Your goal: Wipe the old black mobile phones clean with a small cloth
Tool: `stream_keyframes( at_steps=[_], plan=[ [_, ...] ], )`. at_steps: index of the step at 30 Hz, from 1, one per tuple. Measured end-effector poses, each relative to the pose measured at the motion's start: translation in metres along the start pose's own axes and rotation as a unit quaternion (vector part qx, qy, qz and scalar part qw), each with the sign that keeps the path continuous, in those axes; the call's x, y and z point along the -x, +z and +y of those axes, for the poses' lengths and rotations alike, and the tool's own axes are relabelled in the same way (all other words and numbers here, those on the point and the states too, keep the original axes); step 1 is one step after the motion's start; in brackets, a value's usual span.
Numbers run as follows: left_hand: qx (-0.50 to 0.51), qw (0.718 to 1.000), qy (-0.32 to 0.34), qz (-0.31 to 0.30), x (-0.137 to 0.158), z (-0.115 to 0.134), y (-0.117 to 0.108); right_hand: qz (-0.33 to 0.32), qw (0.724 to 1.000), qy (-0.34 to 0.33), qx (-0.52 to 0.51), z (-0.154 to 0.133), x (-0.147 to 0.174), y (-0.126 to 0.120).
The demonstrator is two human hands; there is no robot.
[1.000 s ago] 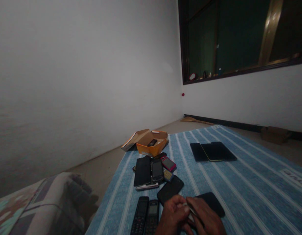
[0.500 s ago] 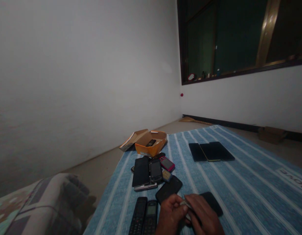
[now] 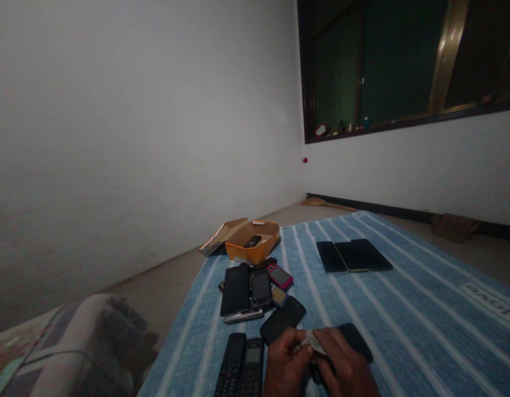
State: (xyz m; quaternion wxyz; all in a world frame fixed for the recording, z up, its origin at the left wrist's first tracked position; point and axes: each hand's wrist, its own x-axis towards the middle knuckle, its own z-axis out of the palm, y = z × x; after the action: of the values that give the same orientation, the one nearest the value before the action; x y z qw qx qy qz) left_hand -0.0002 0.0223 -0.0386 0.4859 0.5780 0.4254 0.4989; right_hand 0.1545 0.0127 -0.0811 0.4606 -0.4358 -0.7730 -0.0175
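Note:
My left hand (image 3: pixel 284 361) and my right hand (image 3: pixel 342 361) meet at the near edge of the view, both closed. Pinched between their fingers is a pale, crumpled cloth-like piece (image 3: pixel 315 341). A dark object (image 3: pixel 316 375) shows below the fingers, mostly hidden; I cannot tell which hand touches it. Just beyond the left hand lies a black smartphone (image 3: pixel 283 320). Another dark phone-shaped slab (image 3: pixel 354 343) lies partly behind the right hand. To the left, two black keypad phones (image 3: pixel 231 361) lie side by side.
A blue striped cloth (image 3: pixel 403 331) covers the surface. Farther off are a black tablet-like slab (image 3: pixel 235 289), a pink phone (image 3: pixel 280 277) and several other phones. Behind them stands an open orange box (image 3: pixel 250 255) with a phone inside. Dark flat slabs (image 3: pixel 362 255) lie at the right.
The pale piece shows more between my fingers, and my hands have shifted slightly. The whole view has drifted a little; the phones and box stay in place.

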Motion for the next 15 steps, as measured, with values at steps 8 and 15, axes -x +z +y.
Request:
stream_keyframes(
  at_steps=[8, 15],
  plan=[
    [-0.017, 1.000, 0.000, 0.010, 0.0008, 0.0022, 0.0009, 0.025, 1.000, -0.002, -0.018, 0.0027, 0.0049, 0.0049],
    [0.006, 0.999, -0.034, -0.009, 0.0006, 0.0046, 0.0013, 0.024, 0.995, 0.001, -0.092, -0.0066, -0.0044, -0.0039]
  ],
)
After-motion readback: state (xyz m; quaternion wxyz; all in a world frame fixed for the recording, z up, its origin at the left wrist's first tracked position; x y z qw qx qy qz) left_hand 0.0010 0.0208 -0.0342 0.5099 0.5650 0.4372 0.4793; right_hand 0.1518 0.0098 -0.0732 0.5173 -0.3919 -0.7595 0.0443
